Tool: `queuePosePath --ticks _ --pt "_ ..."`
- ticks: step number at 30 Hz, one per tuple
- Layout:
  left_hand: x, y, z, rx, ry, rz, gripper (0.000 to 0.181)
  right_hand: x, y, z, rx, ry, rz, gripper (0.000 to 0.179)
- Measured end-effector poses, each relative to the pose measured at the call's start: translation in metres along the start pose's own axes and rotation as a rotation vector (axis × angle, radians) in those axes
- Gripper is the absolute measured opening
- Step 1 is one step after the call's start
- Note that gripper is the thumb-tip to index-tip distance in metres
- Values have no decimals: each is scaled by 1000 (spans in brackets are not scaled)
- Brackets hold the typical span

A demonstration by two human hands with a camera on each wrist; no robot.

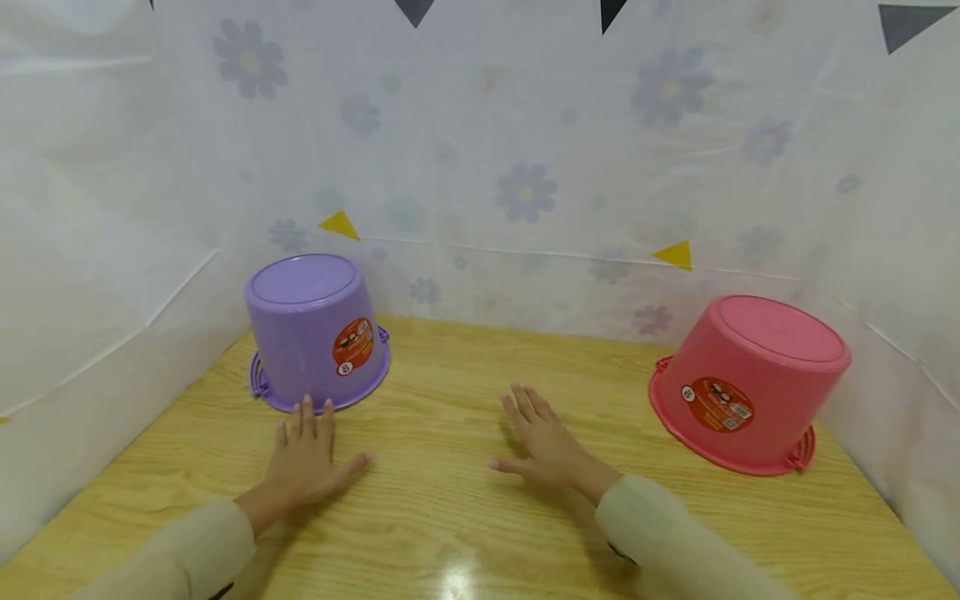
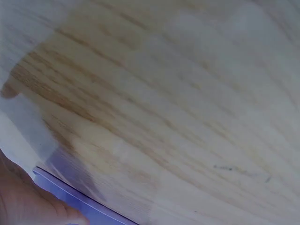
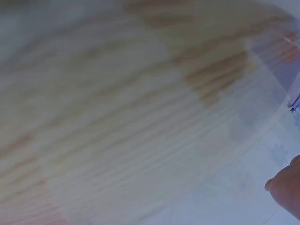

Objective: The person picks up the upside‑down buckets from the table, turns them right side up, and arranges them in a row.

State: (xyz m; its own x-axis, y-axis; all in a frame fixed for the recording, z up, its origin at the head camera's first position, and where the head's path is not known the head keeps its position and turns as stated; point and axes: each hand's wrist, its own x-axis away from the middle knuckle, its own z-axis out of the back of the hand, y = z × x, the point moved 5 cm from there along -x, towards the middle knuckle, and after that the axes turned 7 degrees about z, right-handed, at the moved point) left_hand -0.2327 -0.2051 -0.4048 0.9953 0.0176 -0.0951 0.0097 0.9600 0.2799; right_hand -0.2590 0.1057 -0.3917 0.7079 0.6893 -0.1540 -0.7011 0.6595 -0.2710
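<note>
A purple bucket (image 1: 300,342) stands upside down at the back left of the wooden table, an orange-red label on its side. My left hand (image 1: 306,467) is just in front of it, palm down, fingers straight and thumb spread. Its fingertips overlap the bucket's rim in the head view; whether they touch cannot be told. In the left wrist view, part of that hand (image 2: 28,201) shows beside the purple rim (image 2: 93,208). My right hand (image 1: 547,446) reaches over the table's middle, fingers extended, holding nothing. To its right is an upside-down pink bucket (image 1: 750,375), tilted in the view.
The wood-grain table (image 1: 442,400) has a glossy surface that reflects light. Behind it hangs a white flowered curtain (image 1: 465,150) with yellow and dark triangular flags. White sheeting (image 1: 90,233) closes off the left side, and similar sheeting (image 1: 900,250) the right.
</note>
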Motion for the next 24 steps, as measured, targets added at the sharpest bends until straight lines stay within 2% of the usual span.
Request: queuePosePath --ticks 11,24 --pt "-4 -8 -6 17 -27 15 104 -24 -6 -8 -9 -49 7 91" --pt "-9 -11 -11 69 -126 70 107 -50 -13 -18 -30 -94 -15 90"
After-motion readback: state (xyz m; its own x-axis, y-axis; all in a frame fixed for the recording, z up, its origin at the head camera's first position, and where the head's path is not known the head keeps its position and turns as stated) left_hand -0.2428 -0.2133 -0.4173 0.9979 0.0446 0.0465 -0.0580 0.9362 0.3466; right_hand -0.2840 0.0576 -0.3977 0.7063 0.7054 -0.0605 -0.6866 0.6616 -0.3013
